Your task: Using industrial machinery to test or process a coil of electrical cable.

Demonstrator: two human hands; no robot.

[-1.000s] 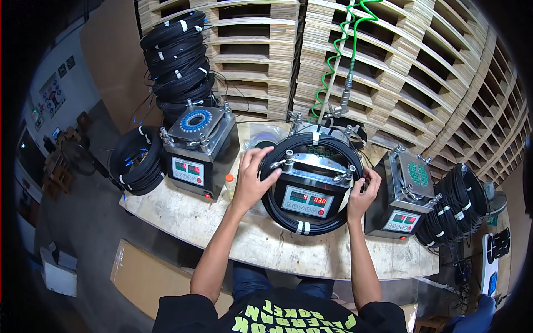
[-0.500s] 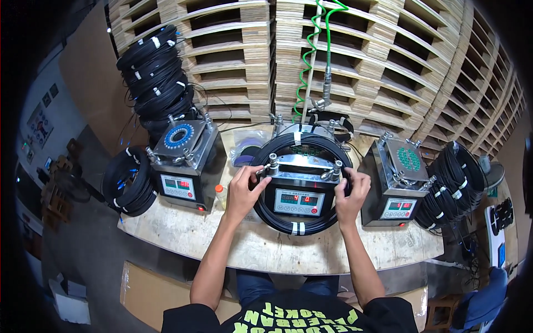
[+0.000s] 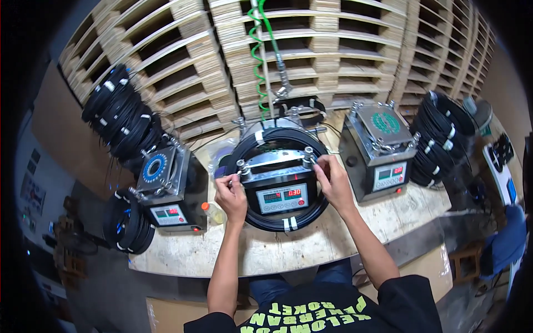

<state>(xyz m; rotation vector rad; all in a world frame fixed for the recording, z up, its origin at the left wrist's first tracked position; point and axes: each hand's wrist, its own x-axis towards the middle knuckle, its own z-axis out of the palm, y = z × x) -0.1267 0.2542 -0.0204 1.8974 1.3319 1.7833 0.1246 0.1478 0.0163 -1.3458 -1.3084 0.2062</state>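
At the pale wooden surface's (image 3: 183, 261) middle, a round black cable coil (image 3: 266, 223) loops around a boxy black-and-steel machine's (image 3: 282, 201) front; my left grip (image 3: 231, 200) pinches its left silvery metal knob (image 3: 241, 168), my right grip (image 3: 336, 183) meets the right knob (image 3: 308, 157), hold unclear.

- Plywood workbench (image 3: 183, 258) brightly lit; floor (image 3: 114, 288) toward seven o'clock dim.
- Red LED digits (image 3: 294, 193) glow on the central benchtop machine (image 3: 282, 207).
- Wooden pallets (image 3: 355, 34) bow at twelve o'clock; black vignette rings the view.
- Wall posters (image 3: 33, 194) at nine o'clock blurred.
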